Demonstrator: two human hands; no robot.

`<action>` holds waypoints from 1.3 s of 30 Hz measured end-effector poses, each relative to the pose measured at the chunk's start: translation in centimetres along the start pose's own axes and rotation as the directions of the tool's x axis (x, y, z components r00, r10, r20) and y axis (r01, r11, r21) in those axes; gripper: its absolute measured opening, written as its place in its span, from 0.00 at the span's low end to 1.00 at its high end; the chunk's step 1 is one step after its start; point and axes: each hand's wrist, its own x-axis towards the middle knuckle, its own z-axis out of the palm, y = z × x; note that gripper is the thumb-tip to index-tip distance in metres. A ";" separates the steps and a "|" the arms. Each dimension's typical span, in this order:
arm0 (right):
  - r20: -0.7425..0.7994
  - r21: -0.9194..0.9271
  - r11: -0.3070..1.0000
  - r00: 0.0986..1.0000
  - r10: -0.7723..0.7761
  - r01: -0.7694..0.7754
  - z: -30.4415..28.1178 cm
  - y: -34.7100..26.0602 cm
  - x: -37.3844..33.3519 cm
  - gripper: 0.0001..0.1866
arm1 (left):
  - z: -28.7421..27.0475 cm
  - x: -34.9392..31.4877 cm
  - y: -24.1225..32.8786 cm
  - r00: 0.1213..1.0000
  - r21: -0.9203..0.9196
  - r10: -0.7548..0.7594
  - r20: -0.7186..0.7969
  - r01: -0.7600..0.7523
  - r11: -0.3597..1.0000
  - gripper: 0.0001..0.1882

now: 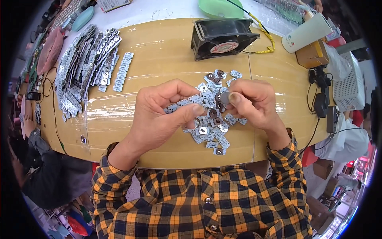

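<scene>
My left hand (157,117) is closed on a strip of small circuit boards (174,106), its thumb and fingers pinching the strip near its right end. My right hand (256,104) is closed in a pinch on a dark grey round disc (225,98), held close to the end of that strip. Whether the disc touches the strip cannot be made out. Below and between both hands lies a loose pile of small circuit boards (203,137), several bearing round dark or silvery discs; my fingers hide part of it.
Stacked board strips (85,63) lie at the left, with one separate strip (123,71) beside them. A black fan (225,38) stands at the far side. On the right are a pale cup (306,32), a cardboard box (312,55), black adapters (320,101) and a white basket (350,83).
</scene>
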 end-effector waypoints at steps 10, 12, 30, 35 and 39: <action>0.063 -0.045 0.998 0.997 -0.033 0.035 -0.7 -0.2 0.2 0.10 | -0.4 2.1 -0.4 0.985 0.076 -0.041 0.170 0.028 0.997 0.08; 0.074 -0.195 0.972 0.990 -0.121 0.134 -0.7 0.1 0.3 0.10 | -0.4 2.3 -0.5 0.981 0.052 -0.055 0.185 0.046 0.998 0.08; 0.227 -0.081 0.992 0.971 -0.075 0.096 -0.5 1.2 0.9 0.09 | -0.9 2.2 -1.4 0.966 0.038 -0.102 0.237 0.095 0.995 0.07; 0.187 -0.129 0.992 0.982 0.028 -0.004 0.1 0.4 1.1 0.10 | -1.0 2.3 -1.0 0.963 0.016 -0.150 0.224 0.151 0.988 0.08; 0.188 -0.060 0.995 0.978 0.090 -0.080 0.3 0.6 1.0 0.11 | -1.0 2.3 -1.6 0.975 -0.072 -0.113 0.192 0.129 0.989 0.08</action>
